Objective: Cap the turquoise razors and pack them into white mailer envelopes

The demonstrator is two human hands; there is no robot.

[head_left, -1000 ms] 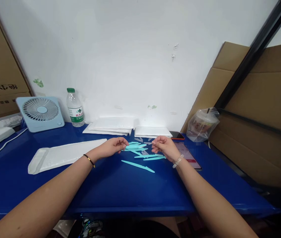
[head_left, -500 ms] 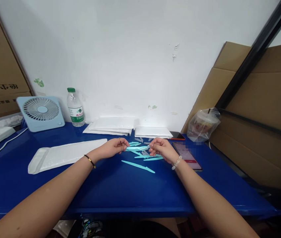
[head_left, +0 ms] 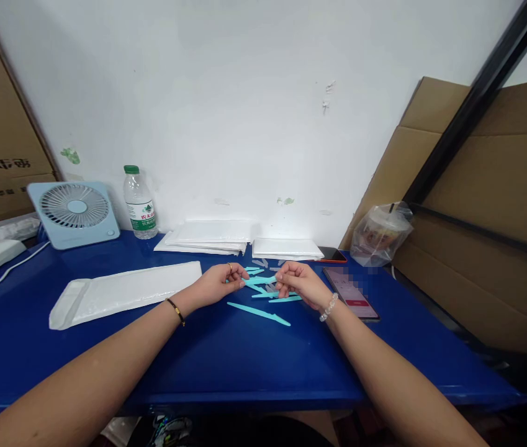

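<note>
Between my two hands is a slim turquoise eyebrow razor [head_left: 259,281], held roughly level above the others. My left hand [head_left: 220,282] pinches its left end between thumb and fingers. The fingers of my right hand [head_left: 303,284] are closed around its right end; whether a clear cap is there too is hidden. Several more turquoise razors lie in a loose pile beneath. A single razor [head_left: 258,313] rests apart on the blue table, nearer to me. Small clear caps [head_left: 260,263] are scattered just behind the pile.
A long white padded envelope [head_left: 123,292] lies to the left. White envelope stacks [head_left: 211,232] sit against the wall. Around them are a fan [head_left: 76,208], a water bottle [head_left: 139,205], a phone [head_left: 354,295] and a bagged drink cup [head_left: 379,233]. Cardboard [head_left: 500,248] stands at right.
My left hand has shifted slightly right, closer to my right hand. The held razor now shows a shorter length between my fingers. The lone razor on the table has stayed put.
</note>
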